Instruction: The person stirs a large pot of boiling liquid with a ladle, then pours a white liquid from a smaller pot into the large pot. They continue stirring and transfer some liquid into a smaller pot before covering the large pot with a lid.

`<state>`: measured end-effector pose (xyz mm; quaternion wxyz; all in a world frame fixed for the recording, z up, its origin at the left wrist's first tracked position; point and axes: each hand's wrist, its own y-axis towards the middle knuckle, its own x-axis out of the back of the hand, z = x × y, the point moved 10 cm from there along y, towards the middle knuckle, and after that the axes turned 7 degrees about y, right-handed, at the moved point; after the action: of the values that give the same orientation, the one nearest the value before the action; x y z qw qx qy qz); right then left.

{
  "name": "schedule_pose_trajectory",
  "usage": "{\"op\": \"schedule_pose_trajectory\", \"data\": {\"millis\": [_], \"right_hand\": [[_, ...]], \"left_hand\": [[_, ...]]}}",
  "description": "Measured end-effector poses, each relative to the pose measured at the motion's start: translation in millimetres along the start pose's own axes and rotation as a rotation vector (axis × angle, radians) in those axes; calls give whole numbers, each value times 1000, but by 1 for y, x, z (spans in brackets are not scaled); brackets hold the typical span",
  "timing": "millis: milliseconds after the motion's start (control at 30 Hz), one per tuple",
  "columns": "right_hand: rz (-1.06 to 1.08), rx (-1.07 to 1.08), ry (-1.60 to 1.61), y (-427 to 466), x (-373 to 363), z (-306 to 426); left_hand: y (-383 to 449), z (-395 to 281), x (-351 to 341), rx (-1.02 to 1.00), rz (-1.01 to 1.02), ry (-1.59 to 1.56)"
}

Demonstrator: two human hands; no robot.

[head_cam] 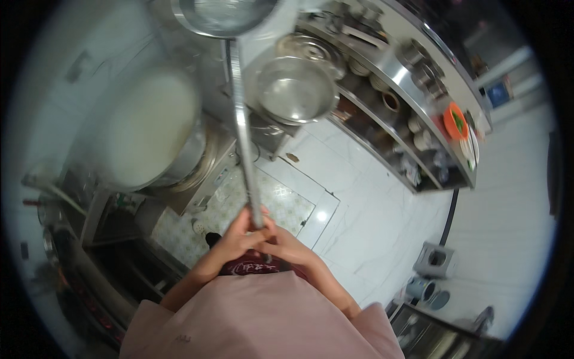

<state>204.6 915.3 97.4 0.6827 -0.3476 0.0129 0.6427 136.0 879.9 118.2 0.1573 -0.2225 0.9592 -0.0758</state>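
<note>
My left hand (237, 238) and my right hand (284, 242) are together at my waist, both closed round the lower handle of a long metal ladle (240, 112). The handle points away from me, and its wide round bowl (224, 15) is at the top edge of the view. To the left stands a large metal stockpot (190, 152) filled with a cloudy pale liquid (143, 130). Right of the handle is a round steel basin (296, 92), with shiny metal beneath it. Motion blurs the ladle and the pot somewhat.
A steel shelf unit (403, 76) at the upper right bears pans, stacked dishes and an orange bowl (456, 121) with something green. A grey plastic stool (434, 259) and a bucket (420, 288) stand by the right wall. A dark-fronted counter is at the lower left.
</note>
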Motion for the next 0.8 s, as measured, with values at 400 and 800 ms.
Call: {"op": "schedule_pose_trajectory", "data": {"millis": [400, 800], "right_hand": [[-911, 266, 703, -179, 327, -59], [-922, 16, 863, -75, 554, -25]], "left_hand": [[299, 210, -179, 503, 186, 261], [639, 449, 96, 621, -1036, -424]]}}
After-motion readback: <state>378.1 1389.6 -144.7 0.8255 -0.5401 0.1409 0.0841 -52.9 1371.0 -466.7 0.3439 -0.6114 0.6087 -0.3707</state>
